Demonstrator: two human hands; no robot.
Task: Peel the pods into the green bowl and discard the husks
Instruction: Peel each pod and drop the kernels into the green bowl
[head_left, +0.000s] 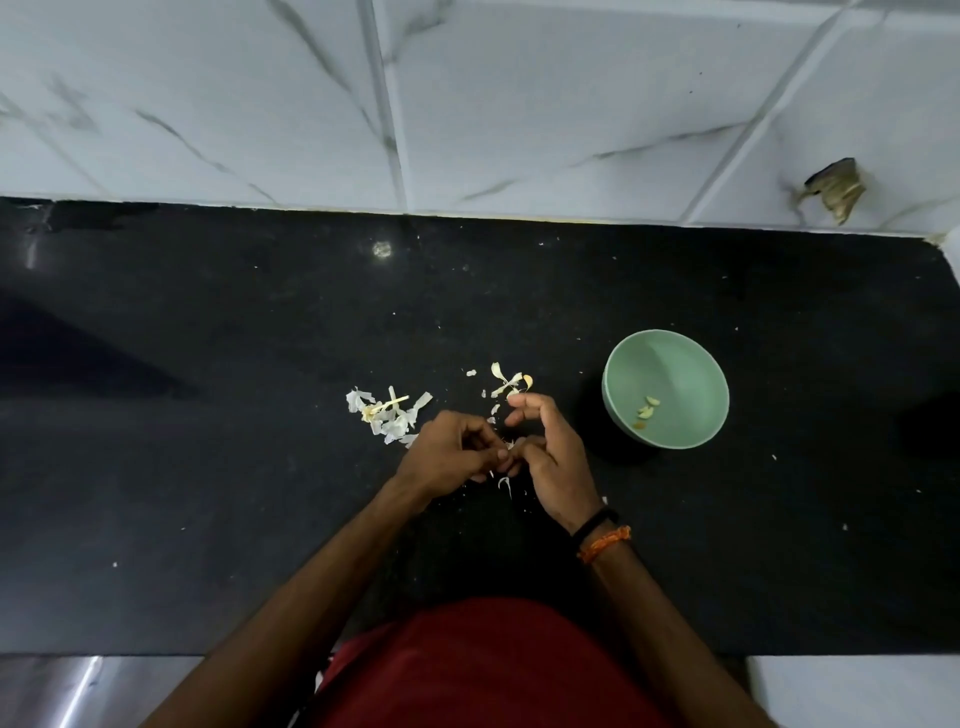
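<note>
While both hands' fingers pinch a small pod together, peeled bits lie in the green bowl.

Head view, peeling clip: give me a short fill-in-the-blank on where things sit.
1. The green bowl sits beside the ____ hand.
2. The largest pile of husks lies on the ____ countertop.
3. The left hand and right hand meet over the ____.

Missing words: right; black; countertop
</note>
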